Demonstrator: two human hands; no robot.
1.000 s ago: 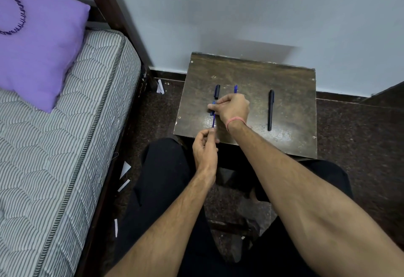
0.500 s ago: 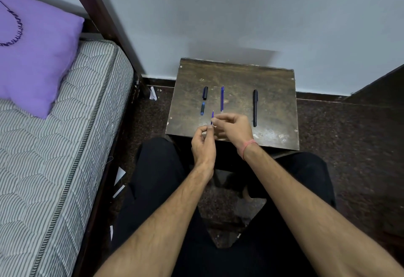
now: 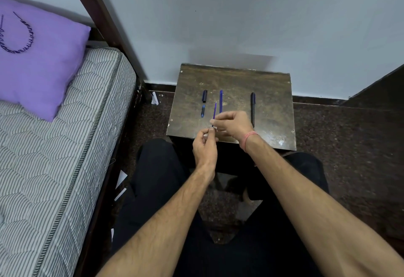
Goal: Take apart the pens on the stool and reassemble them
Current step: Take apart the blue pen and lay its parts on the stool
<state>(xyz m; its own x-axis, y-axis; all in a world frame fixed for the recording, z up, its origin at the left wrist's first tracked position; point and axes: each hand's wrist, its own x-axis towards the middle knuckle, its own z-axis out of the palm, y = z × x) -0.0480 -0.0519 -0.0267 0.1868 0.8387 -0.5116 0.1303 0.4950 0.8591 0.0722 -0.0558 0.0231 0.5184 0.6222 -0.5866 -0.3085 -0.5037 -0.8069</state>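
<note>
The stool stands at frame centre, bed at left, wall behind — open room lies only on the bare wood toward the wall. A black pen lies whole at right. A blue barrel, cap and tip piece lie loose left of it. The right hand pinches the thin refill; the left hand pinches its lower end. Judged light and bendy — hold it near the ends.
</note>
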